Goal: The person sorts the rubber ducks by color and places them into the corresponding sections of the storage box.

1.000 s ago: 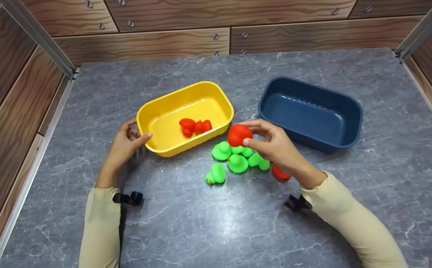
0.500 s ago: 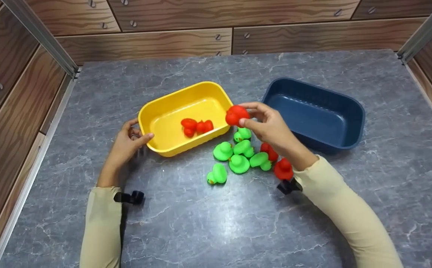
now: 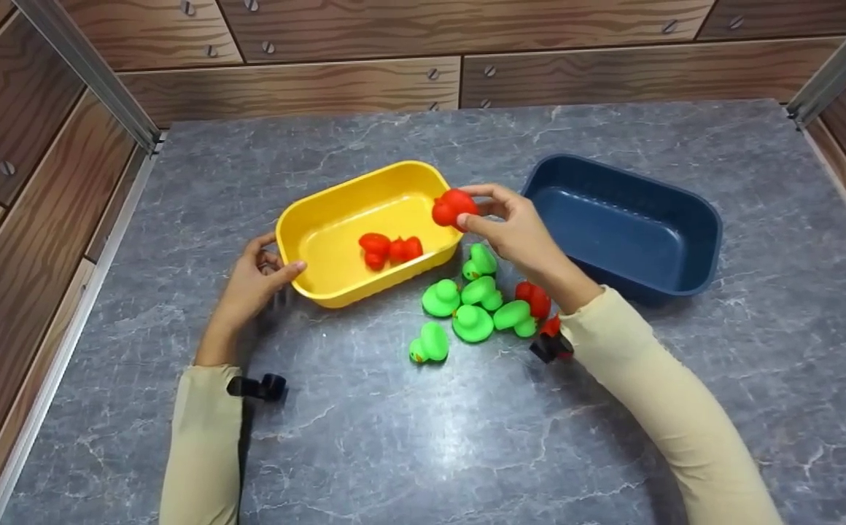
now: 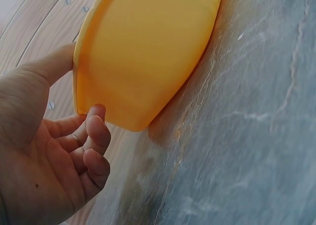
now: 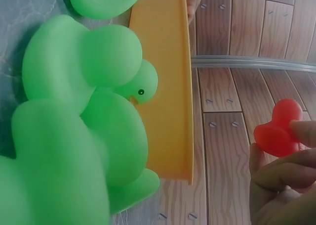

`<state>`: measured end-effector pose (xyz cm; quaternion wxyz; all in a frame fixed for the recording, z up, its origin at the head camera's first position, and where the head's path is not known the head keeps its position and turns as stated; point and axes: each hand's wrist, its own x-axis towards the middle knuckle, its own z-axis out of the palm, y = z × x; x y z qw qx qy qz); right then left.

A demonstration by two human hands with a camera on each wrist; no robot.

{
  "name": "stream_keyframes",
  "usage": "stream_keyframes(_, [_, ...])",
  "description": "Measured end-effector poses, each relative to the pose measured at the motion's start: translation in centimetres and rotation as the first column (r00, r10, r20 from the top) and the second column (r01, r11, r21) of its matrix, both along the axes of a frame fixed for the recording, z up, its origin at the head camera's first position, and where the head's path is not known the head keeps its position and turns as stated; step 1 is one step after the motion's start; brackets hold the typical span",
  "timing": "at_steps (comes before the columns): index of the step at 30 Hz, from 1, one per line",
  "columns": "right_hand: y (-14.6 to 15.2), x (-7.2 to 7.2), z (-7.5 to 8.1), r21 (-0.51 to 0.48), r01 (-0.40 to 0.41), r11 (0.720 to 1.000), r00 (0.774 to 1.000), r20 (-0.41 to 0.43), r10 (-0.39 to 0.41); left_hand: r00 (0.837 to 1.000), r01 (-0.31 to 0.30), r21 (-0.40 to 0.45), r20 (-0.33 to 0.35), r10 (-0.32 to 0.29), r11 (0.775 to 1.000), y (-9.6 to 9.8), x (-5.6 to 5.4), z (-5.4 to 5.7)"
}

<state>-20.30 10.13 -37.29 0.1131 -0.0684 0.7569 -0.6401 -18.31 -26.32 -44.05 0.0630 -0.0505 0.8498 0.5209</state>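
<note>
My right hand (image 3: 521,230) pinches a red rubber duck (image 3: 454,208) between thumb and fingers, above the right end of the yellow bin (image 3: 324,255). In the right wrist view this red duck (image 5: 279,128) is raised beyond the bin's rim. My left hand (image 3: 251,281) grips the bin's left end, thumb over the rim and fingers outside. The left wrist view shows the left hand (image 4: 54,141) at the yellow wall (image 4: 148,52). Two red ducks (image 3: 375,251) lie inside the bin. Several green ducks (image 3: 472,323) are grouped on the table before it.
A dark blue bin (image 3: 612,230) stands to the right on the grey marbled table (image 3: 365,437). Beneath the right forearm lies a red duck (image 3: 534,299), with another partly hidden by the black wrist mount (image 3: 550,348). Wood-patterned walls (image 3: 321,87) border the table.
My right hand has carried the red duck from above the green ducks, up and left to the yellow bin's right rim. The left hand stays on the bin.
</note>
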Motion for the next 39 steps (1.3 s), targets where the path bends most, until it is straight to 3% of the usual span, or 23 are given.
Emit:
stream_keyframes(18, [-1.6,-2.1,0.4,0.101,0.021,0.995,1.000,0.010,-0.022,1.000,0.018,0.017,-0.010,-0.018,1.000,0.0,0.1,-0.1])
stream_keyframes(25, [-1.8,-2.8,-0.1,0.115,0.028,0.993,1.000,0.004,-0.029,1.000,0.008,0.019,0.007,-0.009,1.000,-0.1,0.0,0.0])
stream_keyframes(39, [-2.4,-3.6,-0.6,0.234,0.024,0.972,0.999,-0.027,-0.018,1.000,0.018,0.027,0.003,-0.018,0.999,-0.2,-0.1,-0.4])
